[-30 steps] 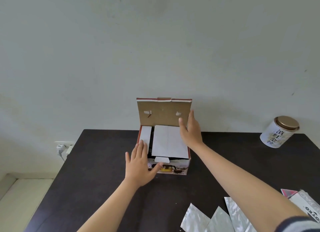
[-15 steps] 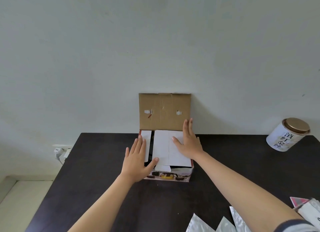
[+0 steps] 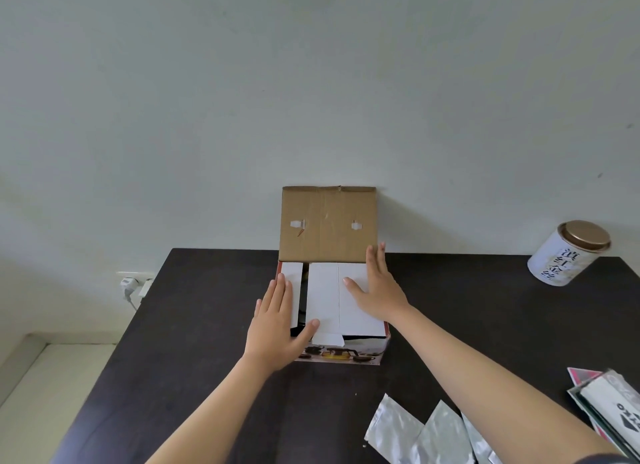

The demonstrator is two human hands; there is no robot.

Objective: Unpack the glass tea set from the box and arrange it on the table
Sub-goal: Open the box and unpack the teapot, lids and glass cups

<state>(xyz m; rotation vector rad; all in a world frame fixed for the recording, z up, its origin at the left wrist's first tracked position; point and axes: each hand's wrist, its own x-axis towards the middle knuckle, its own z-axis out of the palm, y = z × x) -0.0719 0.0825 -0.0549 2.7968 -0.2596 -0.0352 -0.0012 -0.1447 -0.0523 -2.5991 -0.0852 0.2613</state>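
The tea set box point(image 3: 341, 354) sits at the middle of the dark table point(image 3: 194, 325), its brown cardboard lid point(image 3: 327, 223) standing upright against the wall. White inner flaps point(image 3: 323, 297) cover the contents, with a dark gap between them; no glassware shows. My left hand point(image 3: 277, 325) lies flat on the left flap and the box's front left corner, fingers straight. Flat on the right flap rests my right hand point(image 3: 375, 290), its fingertips reaching the lid's lower right corner.
A white tea tin with a gold lid point(image 3: 568, 254) stands at the back right. Silver foil pouches point(image 3: 415, 432) lie near the front edge, printed packets point(image 3: 613, 404) at the right edge. A wall socket with a plug point(image 3: 133, 285) is left of the table.
The lid has swung back to fully upright. My right hand came down off the lid and settled flat on the right flap. My left hand slid slightly forward over the left flap.
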